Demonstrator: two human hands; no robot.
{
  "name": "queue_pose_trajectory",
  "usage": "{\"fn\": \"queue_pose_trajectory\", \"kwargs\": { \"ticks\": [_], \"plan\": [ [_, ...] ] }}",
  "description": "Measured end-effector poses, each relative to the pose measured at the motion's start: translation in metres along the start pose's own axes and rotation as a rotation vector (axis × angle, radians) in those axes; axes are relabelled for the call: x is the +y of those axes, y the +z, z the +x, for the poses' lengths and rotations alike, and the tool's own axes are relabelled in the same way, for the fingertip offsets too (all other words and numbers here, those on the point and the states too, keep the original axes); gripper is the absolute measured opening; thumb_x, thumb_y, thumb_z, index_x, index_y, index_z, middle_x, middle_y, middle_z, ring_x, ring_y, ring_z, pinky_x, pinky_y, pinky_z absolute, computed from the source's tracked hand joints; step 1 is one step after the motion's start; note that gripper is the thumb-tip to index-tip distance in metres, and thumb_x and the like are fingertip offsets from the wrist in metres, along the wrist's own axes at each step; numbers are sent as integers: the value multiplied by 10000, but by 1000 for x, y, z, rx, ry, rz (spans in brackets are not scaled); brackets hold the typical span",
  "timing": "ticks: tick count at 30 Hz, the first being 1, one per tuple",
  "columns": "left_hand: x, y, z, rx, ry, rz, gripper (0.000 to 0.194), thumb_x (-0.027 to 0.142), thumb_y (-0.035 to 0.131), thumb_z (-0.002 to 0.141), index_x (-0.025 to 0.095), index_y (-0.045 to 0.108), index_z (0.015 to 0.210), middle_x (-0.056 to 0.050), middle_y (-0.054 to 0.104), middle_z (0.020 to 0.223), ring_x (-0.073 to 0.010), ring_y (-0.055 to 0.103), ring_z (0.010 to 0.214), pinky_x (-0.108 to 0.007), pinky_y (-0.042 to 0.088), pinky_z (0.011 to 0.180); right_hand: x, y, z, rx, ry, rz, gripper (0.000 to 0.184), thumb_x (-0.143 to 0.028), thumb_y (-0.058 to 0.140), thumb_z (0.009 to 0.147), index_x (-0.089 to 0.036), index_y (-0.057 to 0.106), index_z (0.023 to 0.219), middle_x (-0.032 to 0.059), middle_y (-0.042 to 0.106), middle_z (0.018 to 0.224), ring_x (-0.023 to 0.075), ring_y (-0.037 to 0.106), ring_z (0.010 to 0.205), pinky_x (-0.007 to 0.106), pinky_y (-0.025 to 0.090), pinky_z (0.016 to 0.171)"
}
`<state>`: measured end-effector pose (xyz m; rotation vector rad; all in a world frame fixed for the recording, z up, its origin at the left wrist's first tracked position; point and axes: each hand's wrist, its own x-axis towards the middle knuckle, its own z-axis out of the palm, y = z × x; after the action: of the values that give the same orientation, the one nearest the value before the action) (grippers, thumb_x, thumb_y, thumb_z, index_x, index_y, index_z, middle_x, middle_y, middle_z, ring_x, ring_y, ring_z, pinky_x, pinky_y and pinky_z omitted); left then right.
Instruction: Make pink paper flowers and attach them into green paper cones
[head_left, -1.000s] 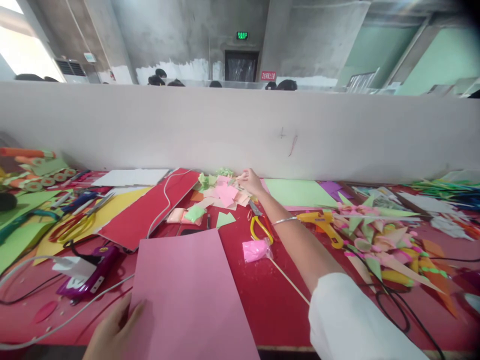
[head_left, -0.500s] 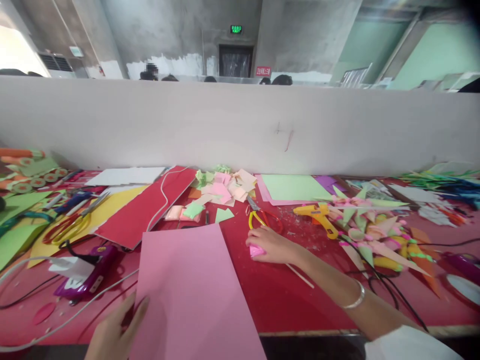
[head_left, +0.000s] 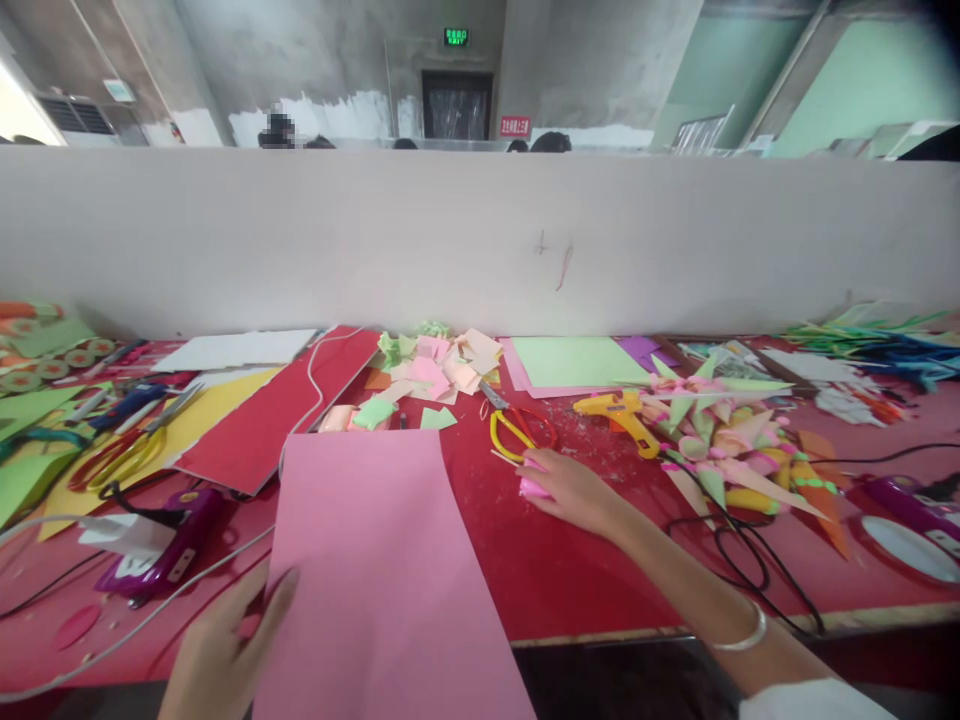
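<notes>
A large pink sheet of paper (head_left: pixel 375 570) stands out over the table's front edge, and my left hand (head_left: pixel 225 640) grips its left edge, thumb on top. My right hand (head_left: pixel 574 492) is over the red tabletop to the right of the sheet, its fingers closed on a small bright-pink lump (head_left: pixel 535 482) that is mostly covered. A thin pale stick (head_left: pixel 505 458) pokes out past the fingertips. Just beyond that hand lie scissors (head_left: pixel 513 432) with yellow and red handles. A yellow glue gun (head_left: pixel 621 416) rests to their right.
Paper scraps (head_left: pixel 442 368) and a green sheet (head_left: pixel 574 362) lie along the white partition (head_left: pixel 450 240). Paper flowers (head_left: pixel 731 435) and black cables (head_left: pixel 739 540) are at right. A purple power strip (head_left: pixel 161 560), more scissors (head_left: pixel 124 458) and a red board (head_left: pixel 277 415) are at left.
My right hand has shifted right, away from the scissor handles, with the pink lump. The pale stick now shows left of the fingers instead of right. My left hand keeps its grip.
</notes>
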<state>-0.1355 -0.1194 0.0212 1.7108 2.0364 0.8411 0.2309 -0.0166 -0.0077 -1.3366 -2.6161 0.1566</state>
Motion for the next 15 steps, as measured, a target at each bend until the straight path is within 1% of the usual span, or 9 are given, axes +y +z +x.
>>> {"fn": "queue_pose_trajectory", "kwargs": {
  "ticks": [2,5,9,10,11,12,13,14,15],
  "plan": [
    [5,0,1,-37,-21,-11,330,454,471,701,169,592,815,-7,625,631,-184,617,634,-217,469,528,8,2,-10,33,54,-24,325,-242,425,814,-182,553,1107,146,515,1161,255,498,1049,412,416,857],
    [14,3,5,-22,14,4,327,462,449,704,165,579,752,-8,604,604,-179,598,605,-225,460,518,19,5,-25,88,150,-91,303,-243,419,822,-179,575,1074,143,516,1174,260,487,1073,428,394,889],
    [28,13,15,40,103,-30,317,447,456,697,161,585,744,-30,638,685,-186,602,684,-229,468,571,17,1,-40,235,338,-139,303,-208,417,813,-168,565,1075,170,490,1200,290,423,1142,552,241,962],
    [32,16,17,47,112,-62,319,443,458,697,160,589,763,-36,648,719,-186,603,707,-231,474,595,11,-2,-42,284,378,-82,325,-233,433,808,-174,538,1109,167,474,1216,290,405,1158,559,227,967],
    [35,20,20,48,115,-100,322,439,457,699,159,591,783,-41,656,752,-187,604,733,-234,478,625,4,-5,-44,323,398,23,371,-288,457,798,-187,500,1152,152,466,1226,282,401,1161,540,249,967],
    [40,24,22,44,111,-139,329,440,457,702,157,594,797,-46,660,772,-190,605,751,-238,481,648,-5,-8,-44,354,407,179,430,-343,476,786,-199,458,1191,136,460,1235,267,404,1159,495,308,952],
    [44,29,25,32,107,-172,335,440,454,708,155,596,814,-50,661,791,-195,604,777,-245,481,677,-14,-12,-44,361,408,368,458,-365,468,790,-210,421,1219,121,471,1230,241,444,1124,442,370,918],
    [49,33,27,10,108,-200,341,438,451,716,154,600,831,-53,662,802,-201,602,799,-254,480,701,-23,-16,-42,331,392,572,450,-368,442,806,-215,405,1227,110,508,1190,215,512,1039,392,436,848],
    [55,37,28,-18,114,-224,350,435,448,724,150,604,858,-55,662,815,-207,599,818,-264,478,719,-31,-19,-40,278,359,737,440,-371,443,805,-211,419,1214,103,537,1152,205,545,980,365,461,803]
  ]
}}
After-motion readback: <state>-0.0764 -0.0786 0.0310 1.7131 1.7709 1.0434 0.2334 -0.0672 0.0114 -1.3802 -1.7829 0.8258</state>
